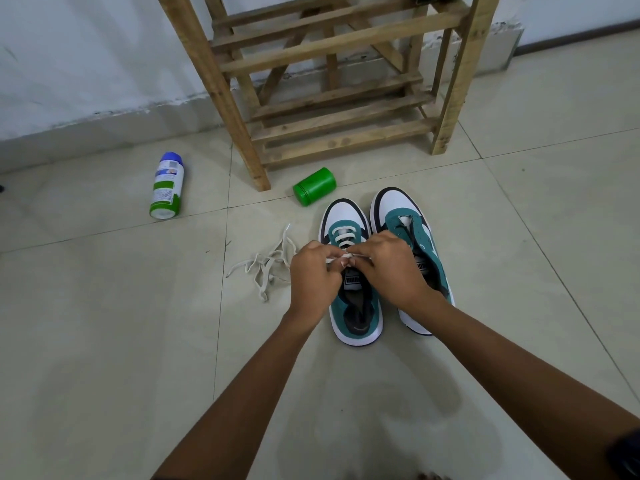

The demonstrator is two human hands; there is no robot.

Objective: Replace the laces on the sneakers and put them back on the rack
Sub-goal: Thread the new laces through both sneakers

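White flat lace point(341, 259) is being pinched by left hand point(313, 277) and right hand point(388, 268). It is being held over the teal-and-white left sneaker point(349, 306).

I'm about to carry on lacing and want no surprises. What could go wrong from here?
The loose lace lies tangled beside the left hand; it may knot or get dragged. The right sneaker has no lace yet, so racking now would be premature. The green cap lies on its side and could roll.

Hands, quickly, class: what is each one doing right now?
Left hand: pinching the white lace over the left sneaker.
Right hand: pinching the same lace.
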